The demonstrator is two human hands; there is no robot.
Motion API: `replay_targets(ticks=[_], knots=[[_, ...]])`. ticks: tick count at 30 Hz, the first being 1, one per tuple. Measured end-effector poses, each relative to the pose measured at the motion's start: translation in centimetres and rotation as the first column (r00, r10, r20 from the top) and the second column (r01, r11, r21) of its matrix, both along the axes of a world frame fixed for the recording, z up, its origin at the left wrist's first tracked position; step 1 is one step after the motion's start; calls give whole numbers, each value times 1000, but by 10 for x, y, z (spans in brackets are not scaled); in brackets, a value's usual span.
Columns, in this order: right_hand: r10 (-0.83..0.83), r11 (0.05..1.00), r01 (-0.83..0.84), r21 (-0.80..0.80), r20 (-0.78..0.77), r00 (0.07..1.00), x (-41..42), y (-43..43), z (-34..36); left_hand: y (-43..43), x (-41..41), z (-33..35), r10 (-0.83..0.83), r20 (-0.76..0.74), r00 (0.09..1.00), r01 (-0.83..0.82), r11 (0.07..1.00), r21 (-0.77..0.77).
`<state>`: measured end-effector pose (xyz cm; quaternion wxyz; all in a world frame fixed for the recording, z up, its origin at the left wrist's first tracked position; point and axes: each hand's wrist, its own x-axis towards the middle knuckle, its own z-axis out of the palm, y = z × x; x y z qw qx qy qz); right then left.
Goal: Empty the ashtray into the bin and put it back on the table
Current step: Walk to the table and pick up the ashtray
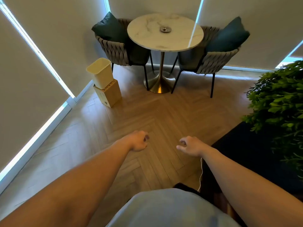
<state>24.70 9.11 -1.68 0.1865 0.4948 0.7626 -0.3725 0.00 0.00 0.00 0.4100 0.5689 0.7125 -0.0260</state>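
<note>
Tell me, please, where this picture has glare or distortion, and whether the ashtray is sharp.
Head view: a bright streak of glare crosses the round table; wide-angle distortion tilts the window blinds; the ashtray is small and soft, its contents unreadable.

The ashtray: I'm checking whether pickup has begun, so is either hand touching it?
Apart. The head view shows the ashtray alone on the table, with left hand and right hand over bare floor.

Two woven chairs [124, 51] [208, 63] with dark cushions [109, 28] [227, 36] sit at 11 and 1 o'clock. A wooden box [109, 94] stands at 10 o'clock, a plant [282, 99] at 3.
</note>
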Motion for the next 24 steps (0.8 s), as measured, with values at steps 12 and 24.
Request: replay_targets(ticks=[12, 24], knots=[[-20, 999, 20, -25, 10, 1000, -3, 14, -13, 16, -8, -17, -45, -10, 999, 45, 999, -3], [-2, 995, 3, -102, 18, 1000, -13, 81, -39, 72, -17, -43, -4, 12, 1000, 5, 996, -90]])
